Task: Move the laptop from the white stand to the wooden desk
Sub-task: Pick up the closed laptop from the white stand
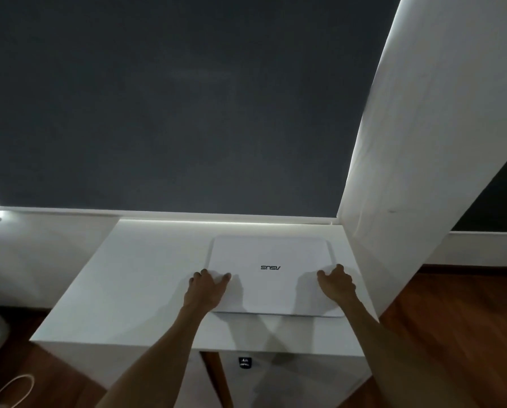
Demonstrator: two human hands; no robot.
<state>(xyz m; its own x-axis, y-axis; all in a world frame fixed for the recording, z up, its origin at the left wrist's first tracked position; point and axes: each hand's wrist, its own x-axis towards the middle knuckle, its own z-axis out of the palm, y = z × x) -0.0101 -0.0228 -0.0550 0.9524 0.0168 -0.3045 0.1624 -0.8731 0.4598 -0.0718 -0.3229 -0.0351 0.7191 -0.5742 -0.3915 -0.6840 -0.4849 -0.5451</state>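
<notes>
Your left hand [206, 287] and right hand [336, 282] clasp the laptop [271, 251] sides; make each grip even, lift level off the white stand [128, 290].

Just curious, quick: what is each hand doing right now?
Left hand: grips the laptop at its left edge.
Right hand: grips the laptop at its right edge.
</notes>
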